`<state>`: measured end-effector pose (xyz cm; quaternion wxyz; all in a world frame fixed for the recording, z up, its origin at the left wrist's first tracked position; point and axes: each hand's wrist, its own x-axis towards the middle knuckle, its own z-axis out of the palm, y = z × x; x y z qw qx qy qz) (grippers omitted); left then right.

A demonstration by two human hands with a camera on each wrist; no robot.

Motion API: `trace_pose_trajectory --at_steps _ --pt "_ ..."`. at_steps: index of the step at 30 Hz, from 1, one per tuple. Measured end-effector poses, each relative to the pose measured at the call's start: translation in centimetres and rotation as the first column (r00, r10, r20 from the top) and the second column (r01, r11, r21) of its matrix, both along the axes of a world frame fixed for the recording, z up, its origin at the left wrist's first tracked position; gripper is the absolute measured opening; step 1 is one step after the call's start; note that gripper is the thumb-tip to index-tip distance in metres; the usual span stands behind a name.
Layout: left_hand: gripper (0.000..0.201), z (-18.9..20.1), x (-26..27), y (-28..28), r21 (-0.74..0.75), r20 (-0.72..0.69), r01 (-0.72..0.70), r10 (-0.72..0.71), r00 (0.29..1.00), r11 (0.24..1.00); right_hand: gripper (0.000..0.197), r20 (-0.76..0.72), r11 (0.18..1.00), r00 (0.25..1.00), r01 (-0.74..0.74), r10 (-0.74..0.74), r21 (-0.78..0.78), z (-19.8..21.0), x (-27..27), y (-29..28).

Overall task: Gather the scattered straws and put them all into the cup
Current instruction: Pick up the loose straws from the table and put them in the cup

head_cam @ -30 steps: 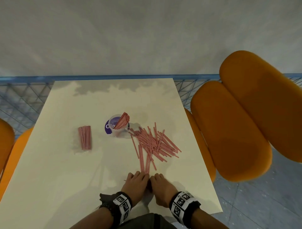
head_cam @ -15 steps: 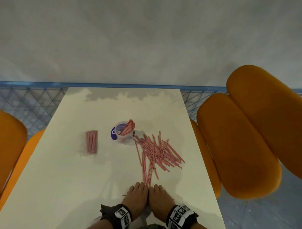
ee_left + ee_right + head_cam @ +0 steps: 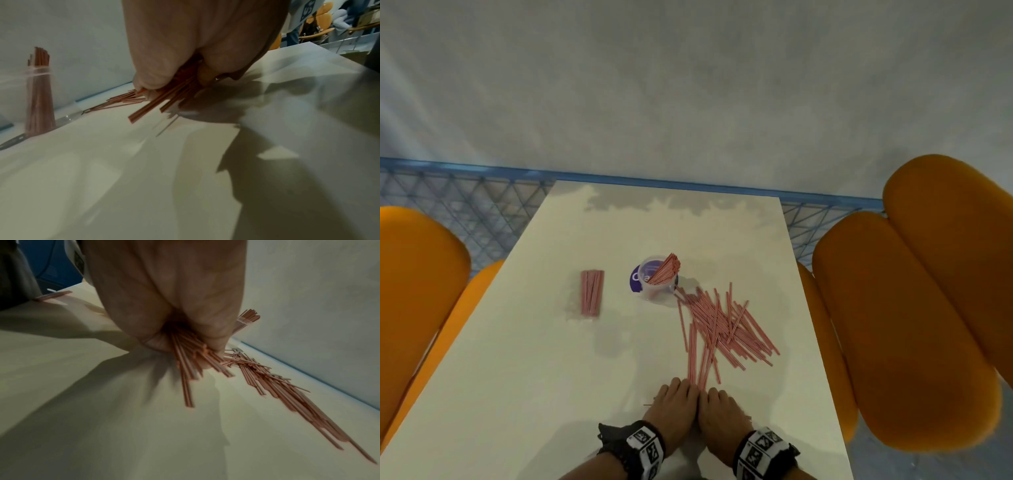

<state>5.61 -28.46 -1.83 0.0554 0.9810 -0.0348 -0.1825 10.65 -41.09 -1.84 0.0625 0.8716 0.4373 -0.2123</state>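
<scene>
- White table (image 3: 551,342): straws (image 3: 722,325) are fanned lengthwise from the cup (image 3: 654,291) toward the near edge.
- Their near ends are pinched by both the left hand (image 3: 674,407) and right hand (image 3: 722,414), fingers curled.

Bare forearms, black wristbands (image 3: 631,445) bearing white blocks with black square markers

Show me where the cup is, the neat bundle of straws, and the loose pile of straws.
cup (image 3: 654,291): head view, clear front wall.
neat bundle of straws (image 3: 592,292): head view, middle of the bundle.
loose pile of straws (image 3: 726,325): head view, centre of the heap.
</scene>
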Motion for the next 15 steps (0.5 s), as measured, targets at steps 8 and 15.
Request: trace_pose_trajectory --at_steps 8,15 --pt "0.039 2.5 1.4 0.8 0.047 -0.084 0.069 -0.064 0.994 0.997 0.04 -0.04 0.995 0.997 0.065 -0.062 0.077 1.8 1.4 0.6" --pt "0.035 7.6 3.3 3.3 -0.089 -0.242 0.017 -0.038 0.97 0.996 0.014 -0.125 0.995 0.987 0.1 -0.098 0.011 7.6 3.1 2.9"
